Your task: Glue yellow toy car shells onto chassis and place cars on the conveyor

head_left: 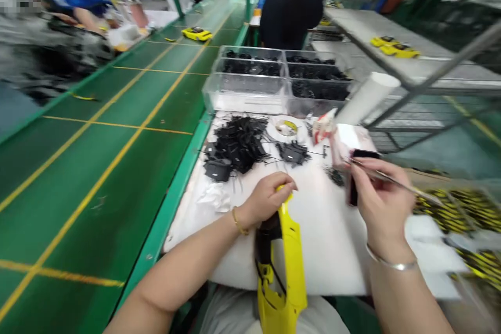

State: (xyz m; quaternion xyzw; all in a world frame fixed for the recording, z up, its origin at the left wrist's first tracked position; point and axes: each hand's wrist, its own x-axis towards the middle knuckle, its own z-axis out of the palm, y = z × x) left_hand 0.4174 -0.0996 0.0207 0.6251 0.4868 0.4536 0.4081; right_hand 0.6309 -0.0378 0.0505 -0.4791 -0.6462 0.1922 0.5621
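Note:
My left hand (pixel 265 199) grips the top end of a yellow toy car body shell (pixel 287 266), which stands tilted over the near edge of the white padded work surface (pixel 324 240). My right hand (pixel 381 203) holds thin metal tweezers (pixel 395 181) and a small black part (pixel 352 190) against its fingers. A pile of small black plastic parts (pixel 238 143) lies just beyond my left hand, with a smaller clump (pixel 293 152) beside it.
Clear bins (pixel 250 86) of black parts stand at the back of the surface, next to a tape roll (pixel 287 128) and a white tube (pixel 368 96). A green conveyor (pixel 97 141) runs on the left, carrying a yellow toy car (pixel 197 34). Yellow shells (pixel 462 214) lie right. People work beyond.

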